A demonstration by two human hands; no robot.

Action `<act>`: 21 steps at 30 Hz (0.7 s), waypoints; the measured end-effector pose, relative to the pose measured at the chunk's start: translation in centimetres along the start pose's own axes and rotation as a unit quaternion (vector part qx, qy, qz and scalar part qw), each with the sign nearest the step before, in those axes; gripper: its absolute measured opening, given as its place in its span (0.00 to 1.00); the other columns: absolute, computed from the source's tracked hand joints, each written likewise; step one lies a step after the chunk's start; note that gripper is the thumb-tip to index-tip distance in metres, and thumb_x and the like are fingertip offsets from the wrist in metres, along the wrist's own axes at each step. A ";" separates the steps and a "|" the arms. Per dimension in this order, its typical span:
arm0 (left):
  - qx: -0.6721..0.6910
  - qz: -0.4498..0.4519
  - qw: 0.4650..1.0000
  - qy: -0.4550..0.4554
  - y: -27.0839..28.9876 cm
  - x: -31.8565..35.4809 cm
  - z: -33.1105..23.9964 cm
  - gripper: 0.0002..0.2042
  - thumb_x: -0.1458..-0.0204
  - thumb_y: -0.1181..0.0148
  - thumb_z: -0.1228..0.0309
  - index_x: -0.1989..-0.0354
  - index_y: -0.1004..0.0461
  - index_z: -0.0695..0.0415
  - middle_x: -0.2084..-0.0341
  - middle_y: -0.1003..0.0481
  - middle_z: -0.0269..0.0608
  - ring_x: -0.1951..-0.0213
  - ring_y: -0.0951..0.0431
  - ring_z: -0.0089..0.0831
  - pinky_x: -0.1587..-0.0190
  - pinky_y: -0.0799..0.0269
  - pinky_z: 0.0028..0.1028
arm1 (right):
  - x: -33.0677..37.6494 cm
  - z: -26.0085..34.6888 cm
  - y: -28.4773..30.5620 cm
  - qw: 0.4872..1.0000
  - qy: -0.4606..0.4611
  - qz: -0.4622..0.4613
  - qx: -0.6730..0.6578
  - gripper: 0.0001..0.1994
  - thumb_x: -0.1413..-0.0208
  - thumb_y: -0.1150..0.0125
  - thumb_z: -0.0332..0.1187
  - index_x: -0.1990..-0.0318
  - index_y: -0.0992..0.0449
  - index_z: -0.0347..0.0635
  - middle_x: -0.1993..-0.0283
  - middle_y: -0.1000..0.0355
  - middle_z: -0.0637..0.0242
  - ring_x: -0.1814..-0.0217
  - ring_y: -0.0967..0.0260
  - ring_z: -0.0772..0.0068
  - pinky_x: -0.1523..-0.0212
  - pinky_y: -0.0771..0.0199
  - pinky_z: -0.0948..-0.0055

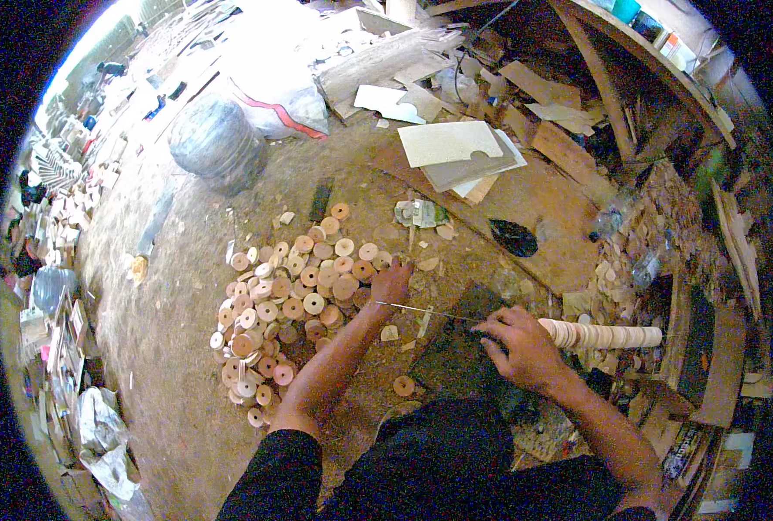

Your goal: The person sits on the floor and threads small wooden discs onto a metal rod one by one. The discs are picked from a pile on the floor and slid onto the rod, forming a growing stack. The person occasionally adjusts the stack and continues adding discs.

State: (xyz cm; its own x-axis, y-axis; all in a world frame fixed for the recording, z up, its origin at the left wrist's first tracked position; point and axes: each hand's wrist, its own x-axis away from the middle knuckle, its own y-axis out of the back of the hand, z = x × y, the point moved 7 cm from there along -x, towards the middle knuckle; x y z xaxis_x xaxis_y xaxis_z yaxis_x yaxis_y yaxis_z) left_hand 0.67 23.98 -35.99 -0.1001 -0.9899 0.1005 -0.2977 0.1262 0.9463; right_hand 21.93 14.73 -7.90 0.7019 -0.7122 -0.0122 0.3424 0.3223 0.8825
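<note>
Small round wooden discs (293, 308) with centre holes lie in a loose pile on the ground, left of the middle. At the pile's right edge is my left hand (393, 282), its fingers apart and reaching down among the discs; whether a fingertip touches one is hard to see. My right hand (521, 347) is closed around a thin metal rod (430, 312), whose bare end points left, just below my left hand. Beyond the right hand, a tight row of pale discs (608, 335) is threaded along the rod. One single disc (403, 385) lies apart, nearer to me.
Flat board offcuts (456, 154) lie ahead on a brown sheet. Further off stand a grey rounded bundle (215, 143) and a white sack (287, 108). Wood scraps (638, 260) heap up at the right. Crumpled plastic (104, 438) lies at the left.
</note>
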 end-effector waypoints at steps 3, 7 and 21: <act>-0.011 0.020 0.999 0.024 -0.2 -1.5 -0.1 0.28 0.60 0.29 0.68 0.47 0.31 0.49 0.48 0.32 0.53 0.60 0.20 0.54 0.63 0.20 0.47 | -0.2 -0.1 -0.1 1.000 0.000 0.005 0.001 0.11 0.48 0.37 0.31 0.56 0.21 0.43 0.59 0.27 0.58 0.53 0.32 0.52 0.51 0.29 0.59; -0.054 -0.002 0.997 0.051 -0.7 -2.3 -0.5 0.29 0.63 0.27 0.66 0.47 0.30 0.49 0.47 0.32 0.55 0.52 0.23 0.54 0.61 0.19 0.44 | -0.1 -0.2 0.0 1.000 -0.006 0.013 -0.004 0.12 0.48 0.37 0.31 0.56 0.21 0.43 0.58 0.27 0.58 0.52 0.32 0.52 0.50 0.29 0.59; -0.054 -0.039 0.997 0.036 -0.8 -2.0 -0.9 0.31 0.63 0.26 0.66 0.46 0.31 0.50 0.46 0.32 0.58 0.47 0.27 0.55 0.60 0.18 0.42 | -0.6 -0.5 -0.4 1.000 -0.006 0.015 -0.018 0.11 0.49 0.36 0.30 0.57 0.20 0.43 0.60 0.27 0.58 0.54 0.31 0.53 0.53 0.28 0.59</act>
State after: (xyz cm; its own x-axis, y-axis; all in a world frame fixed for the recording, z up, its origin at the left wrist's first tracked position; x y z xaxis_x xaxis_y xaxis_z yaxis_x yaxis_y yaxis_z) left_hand 1.98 25.76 -36.63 -0.0112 -0.9990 0.0434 -0.1984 0.0448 0.9791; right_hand 21.73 15.37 -8.46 0.7047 -0.7093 0.0189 0.3445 0.3653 0.8648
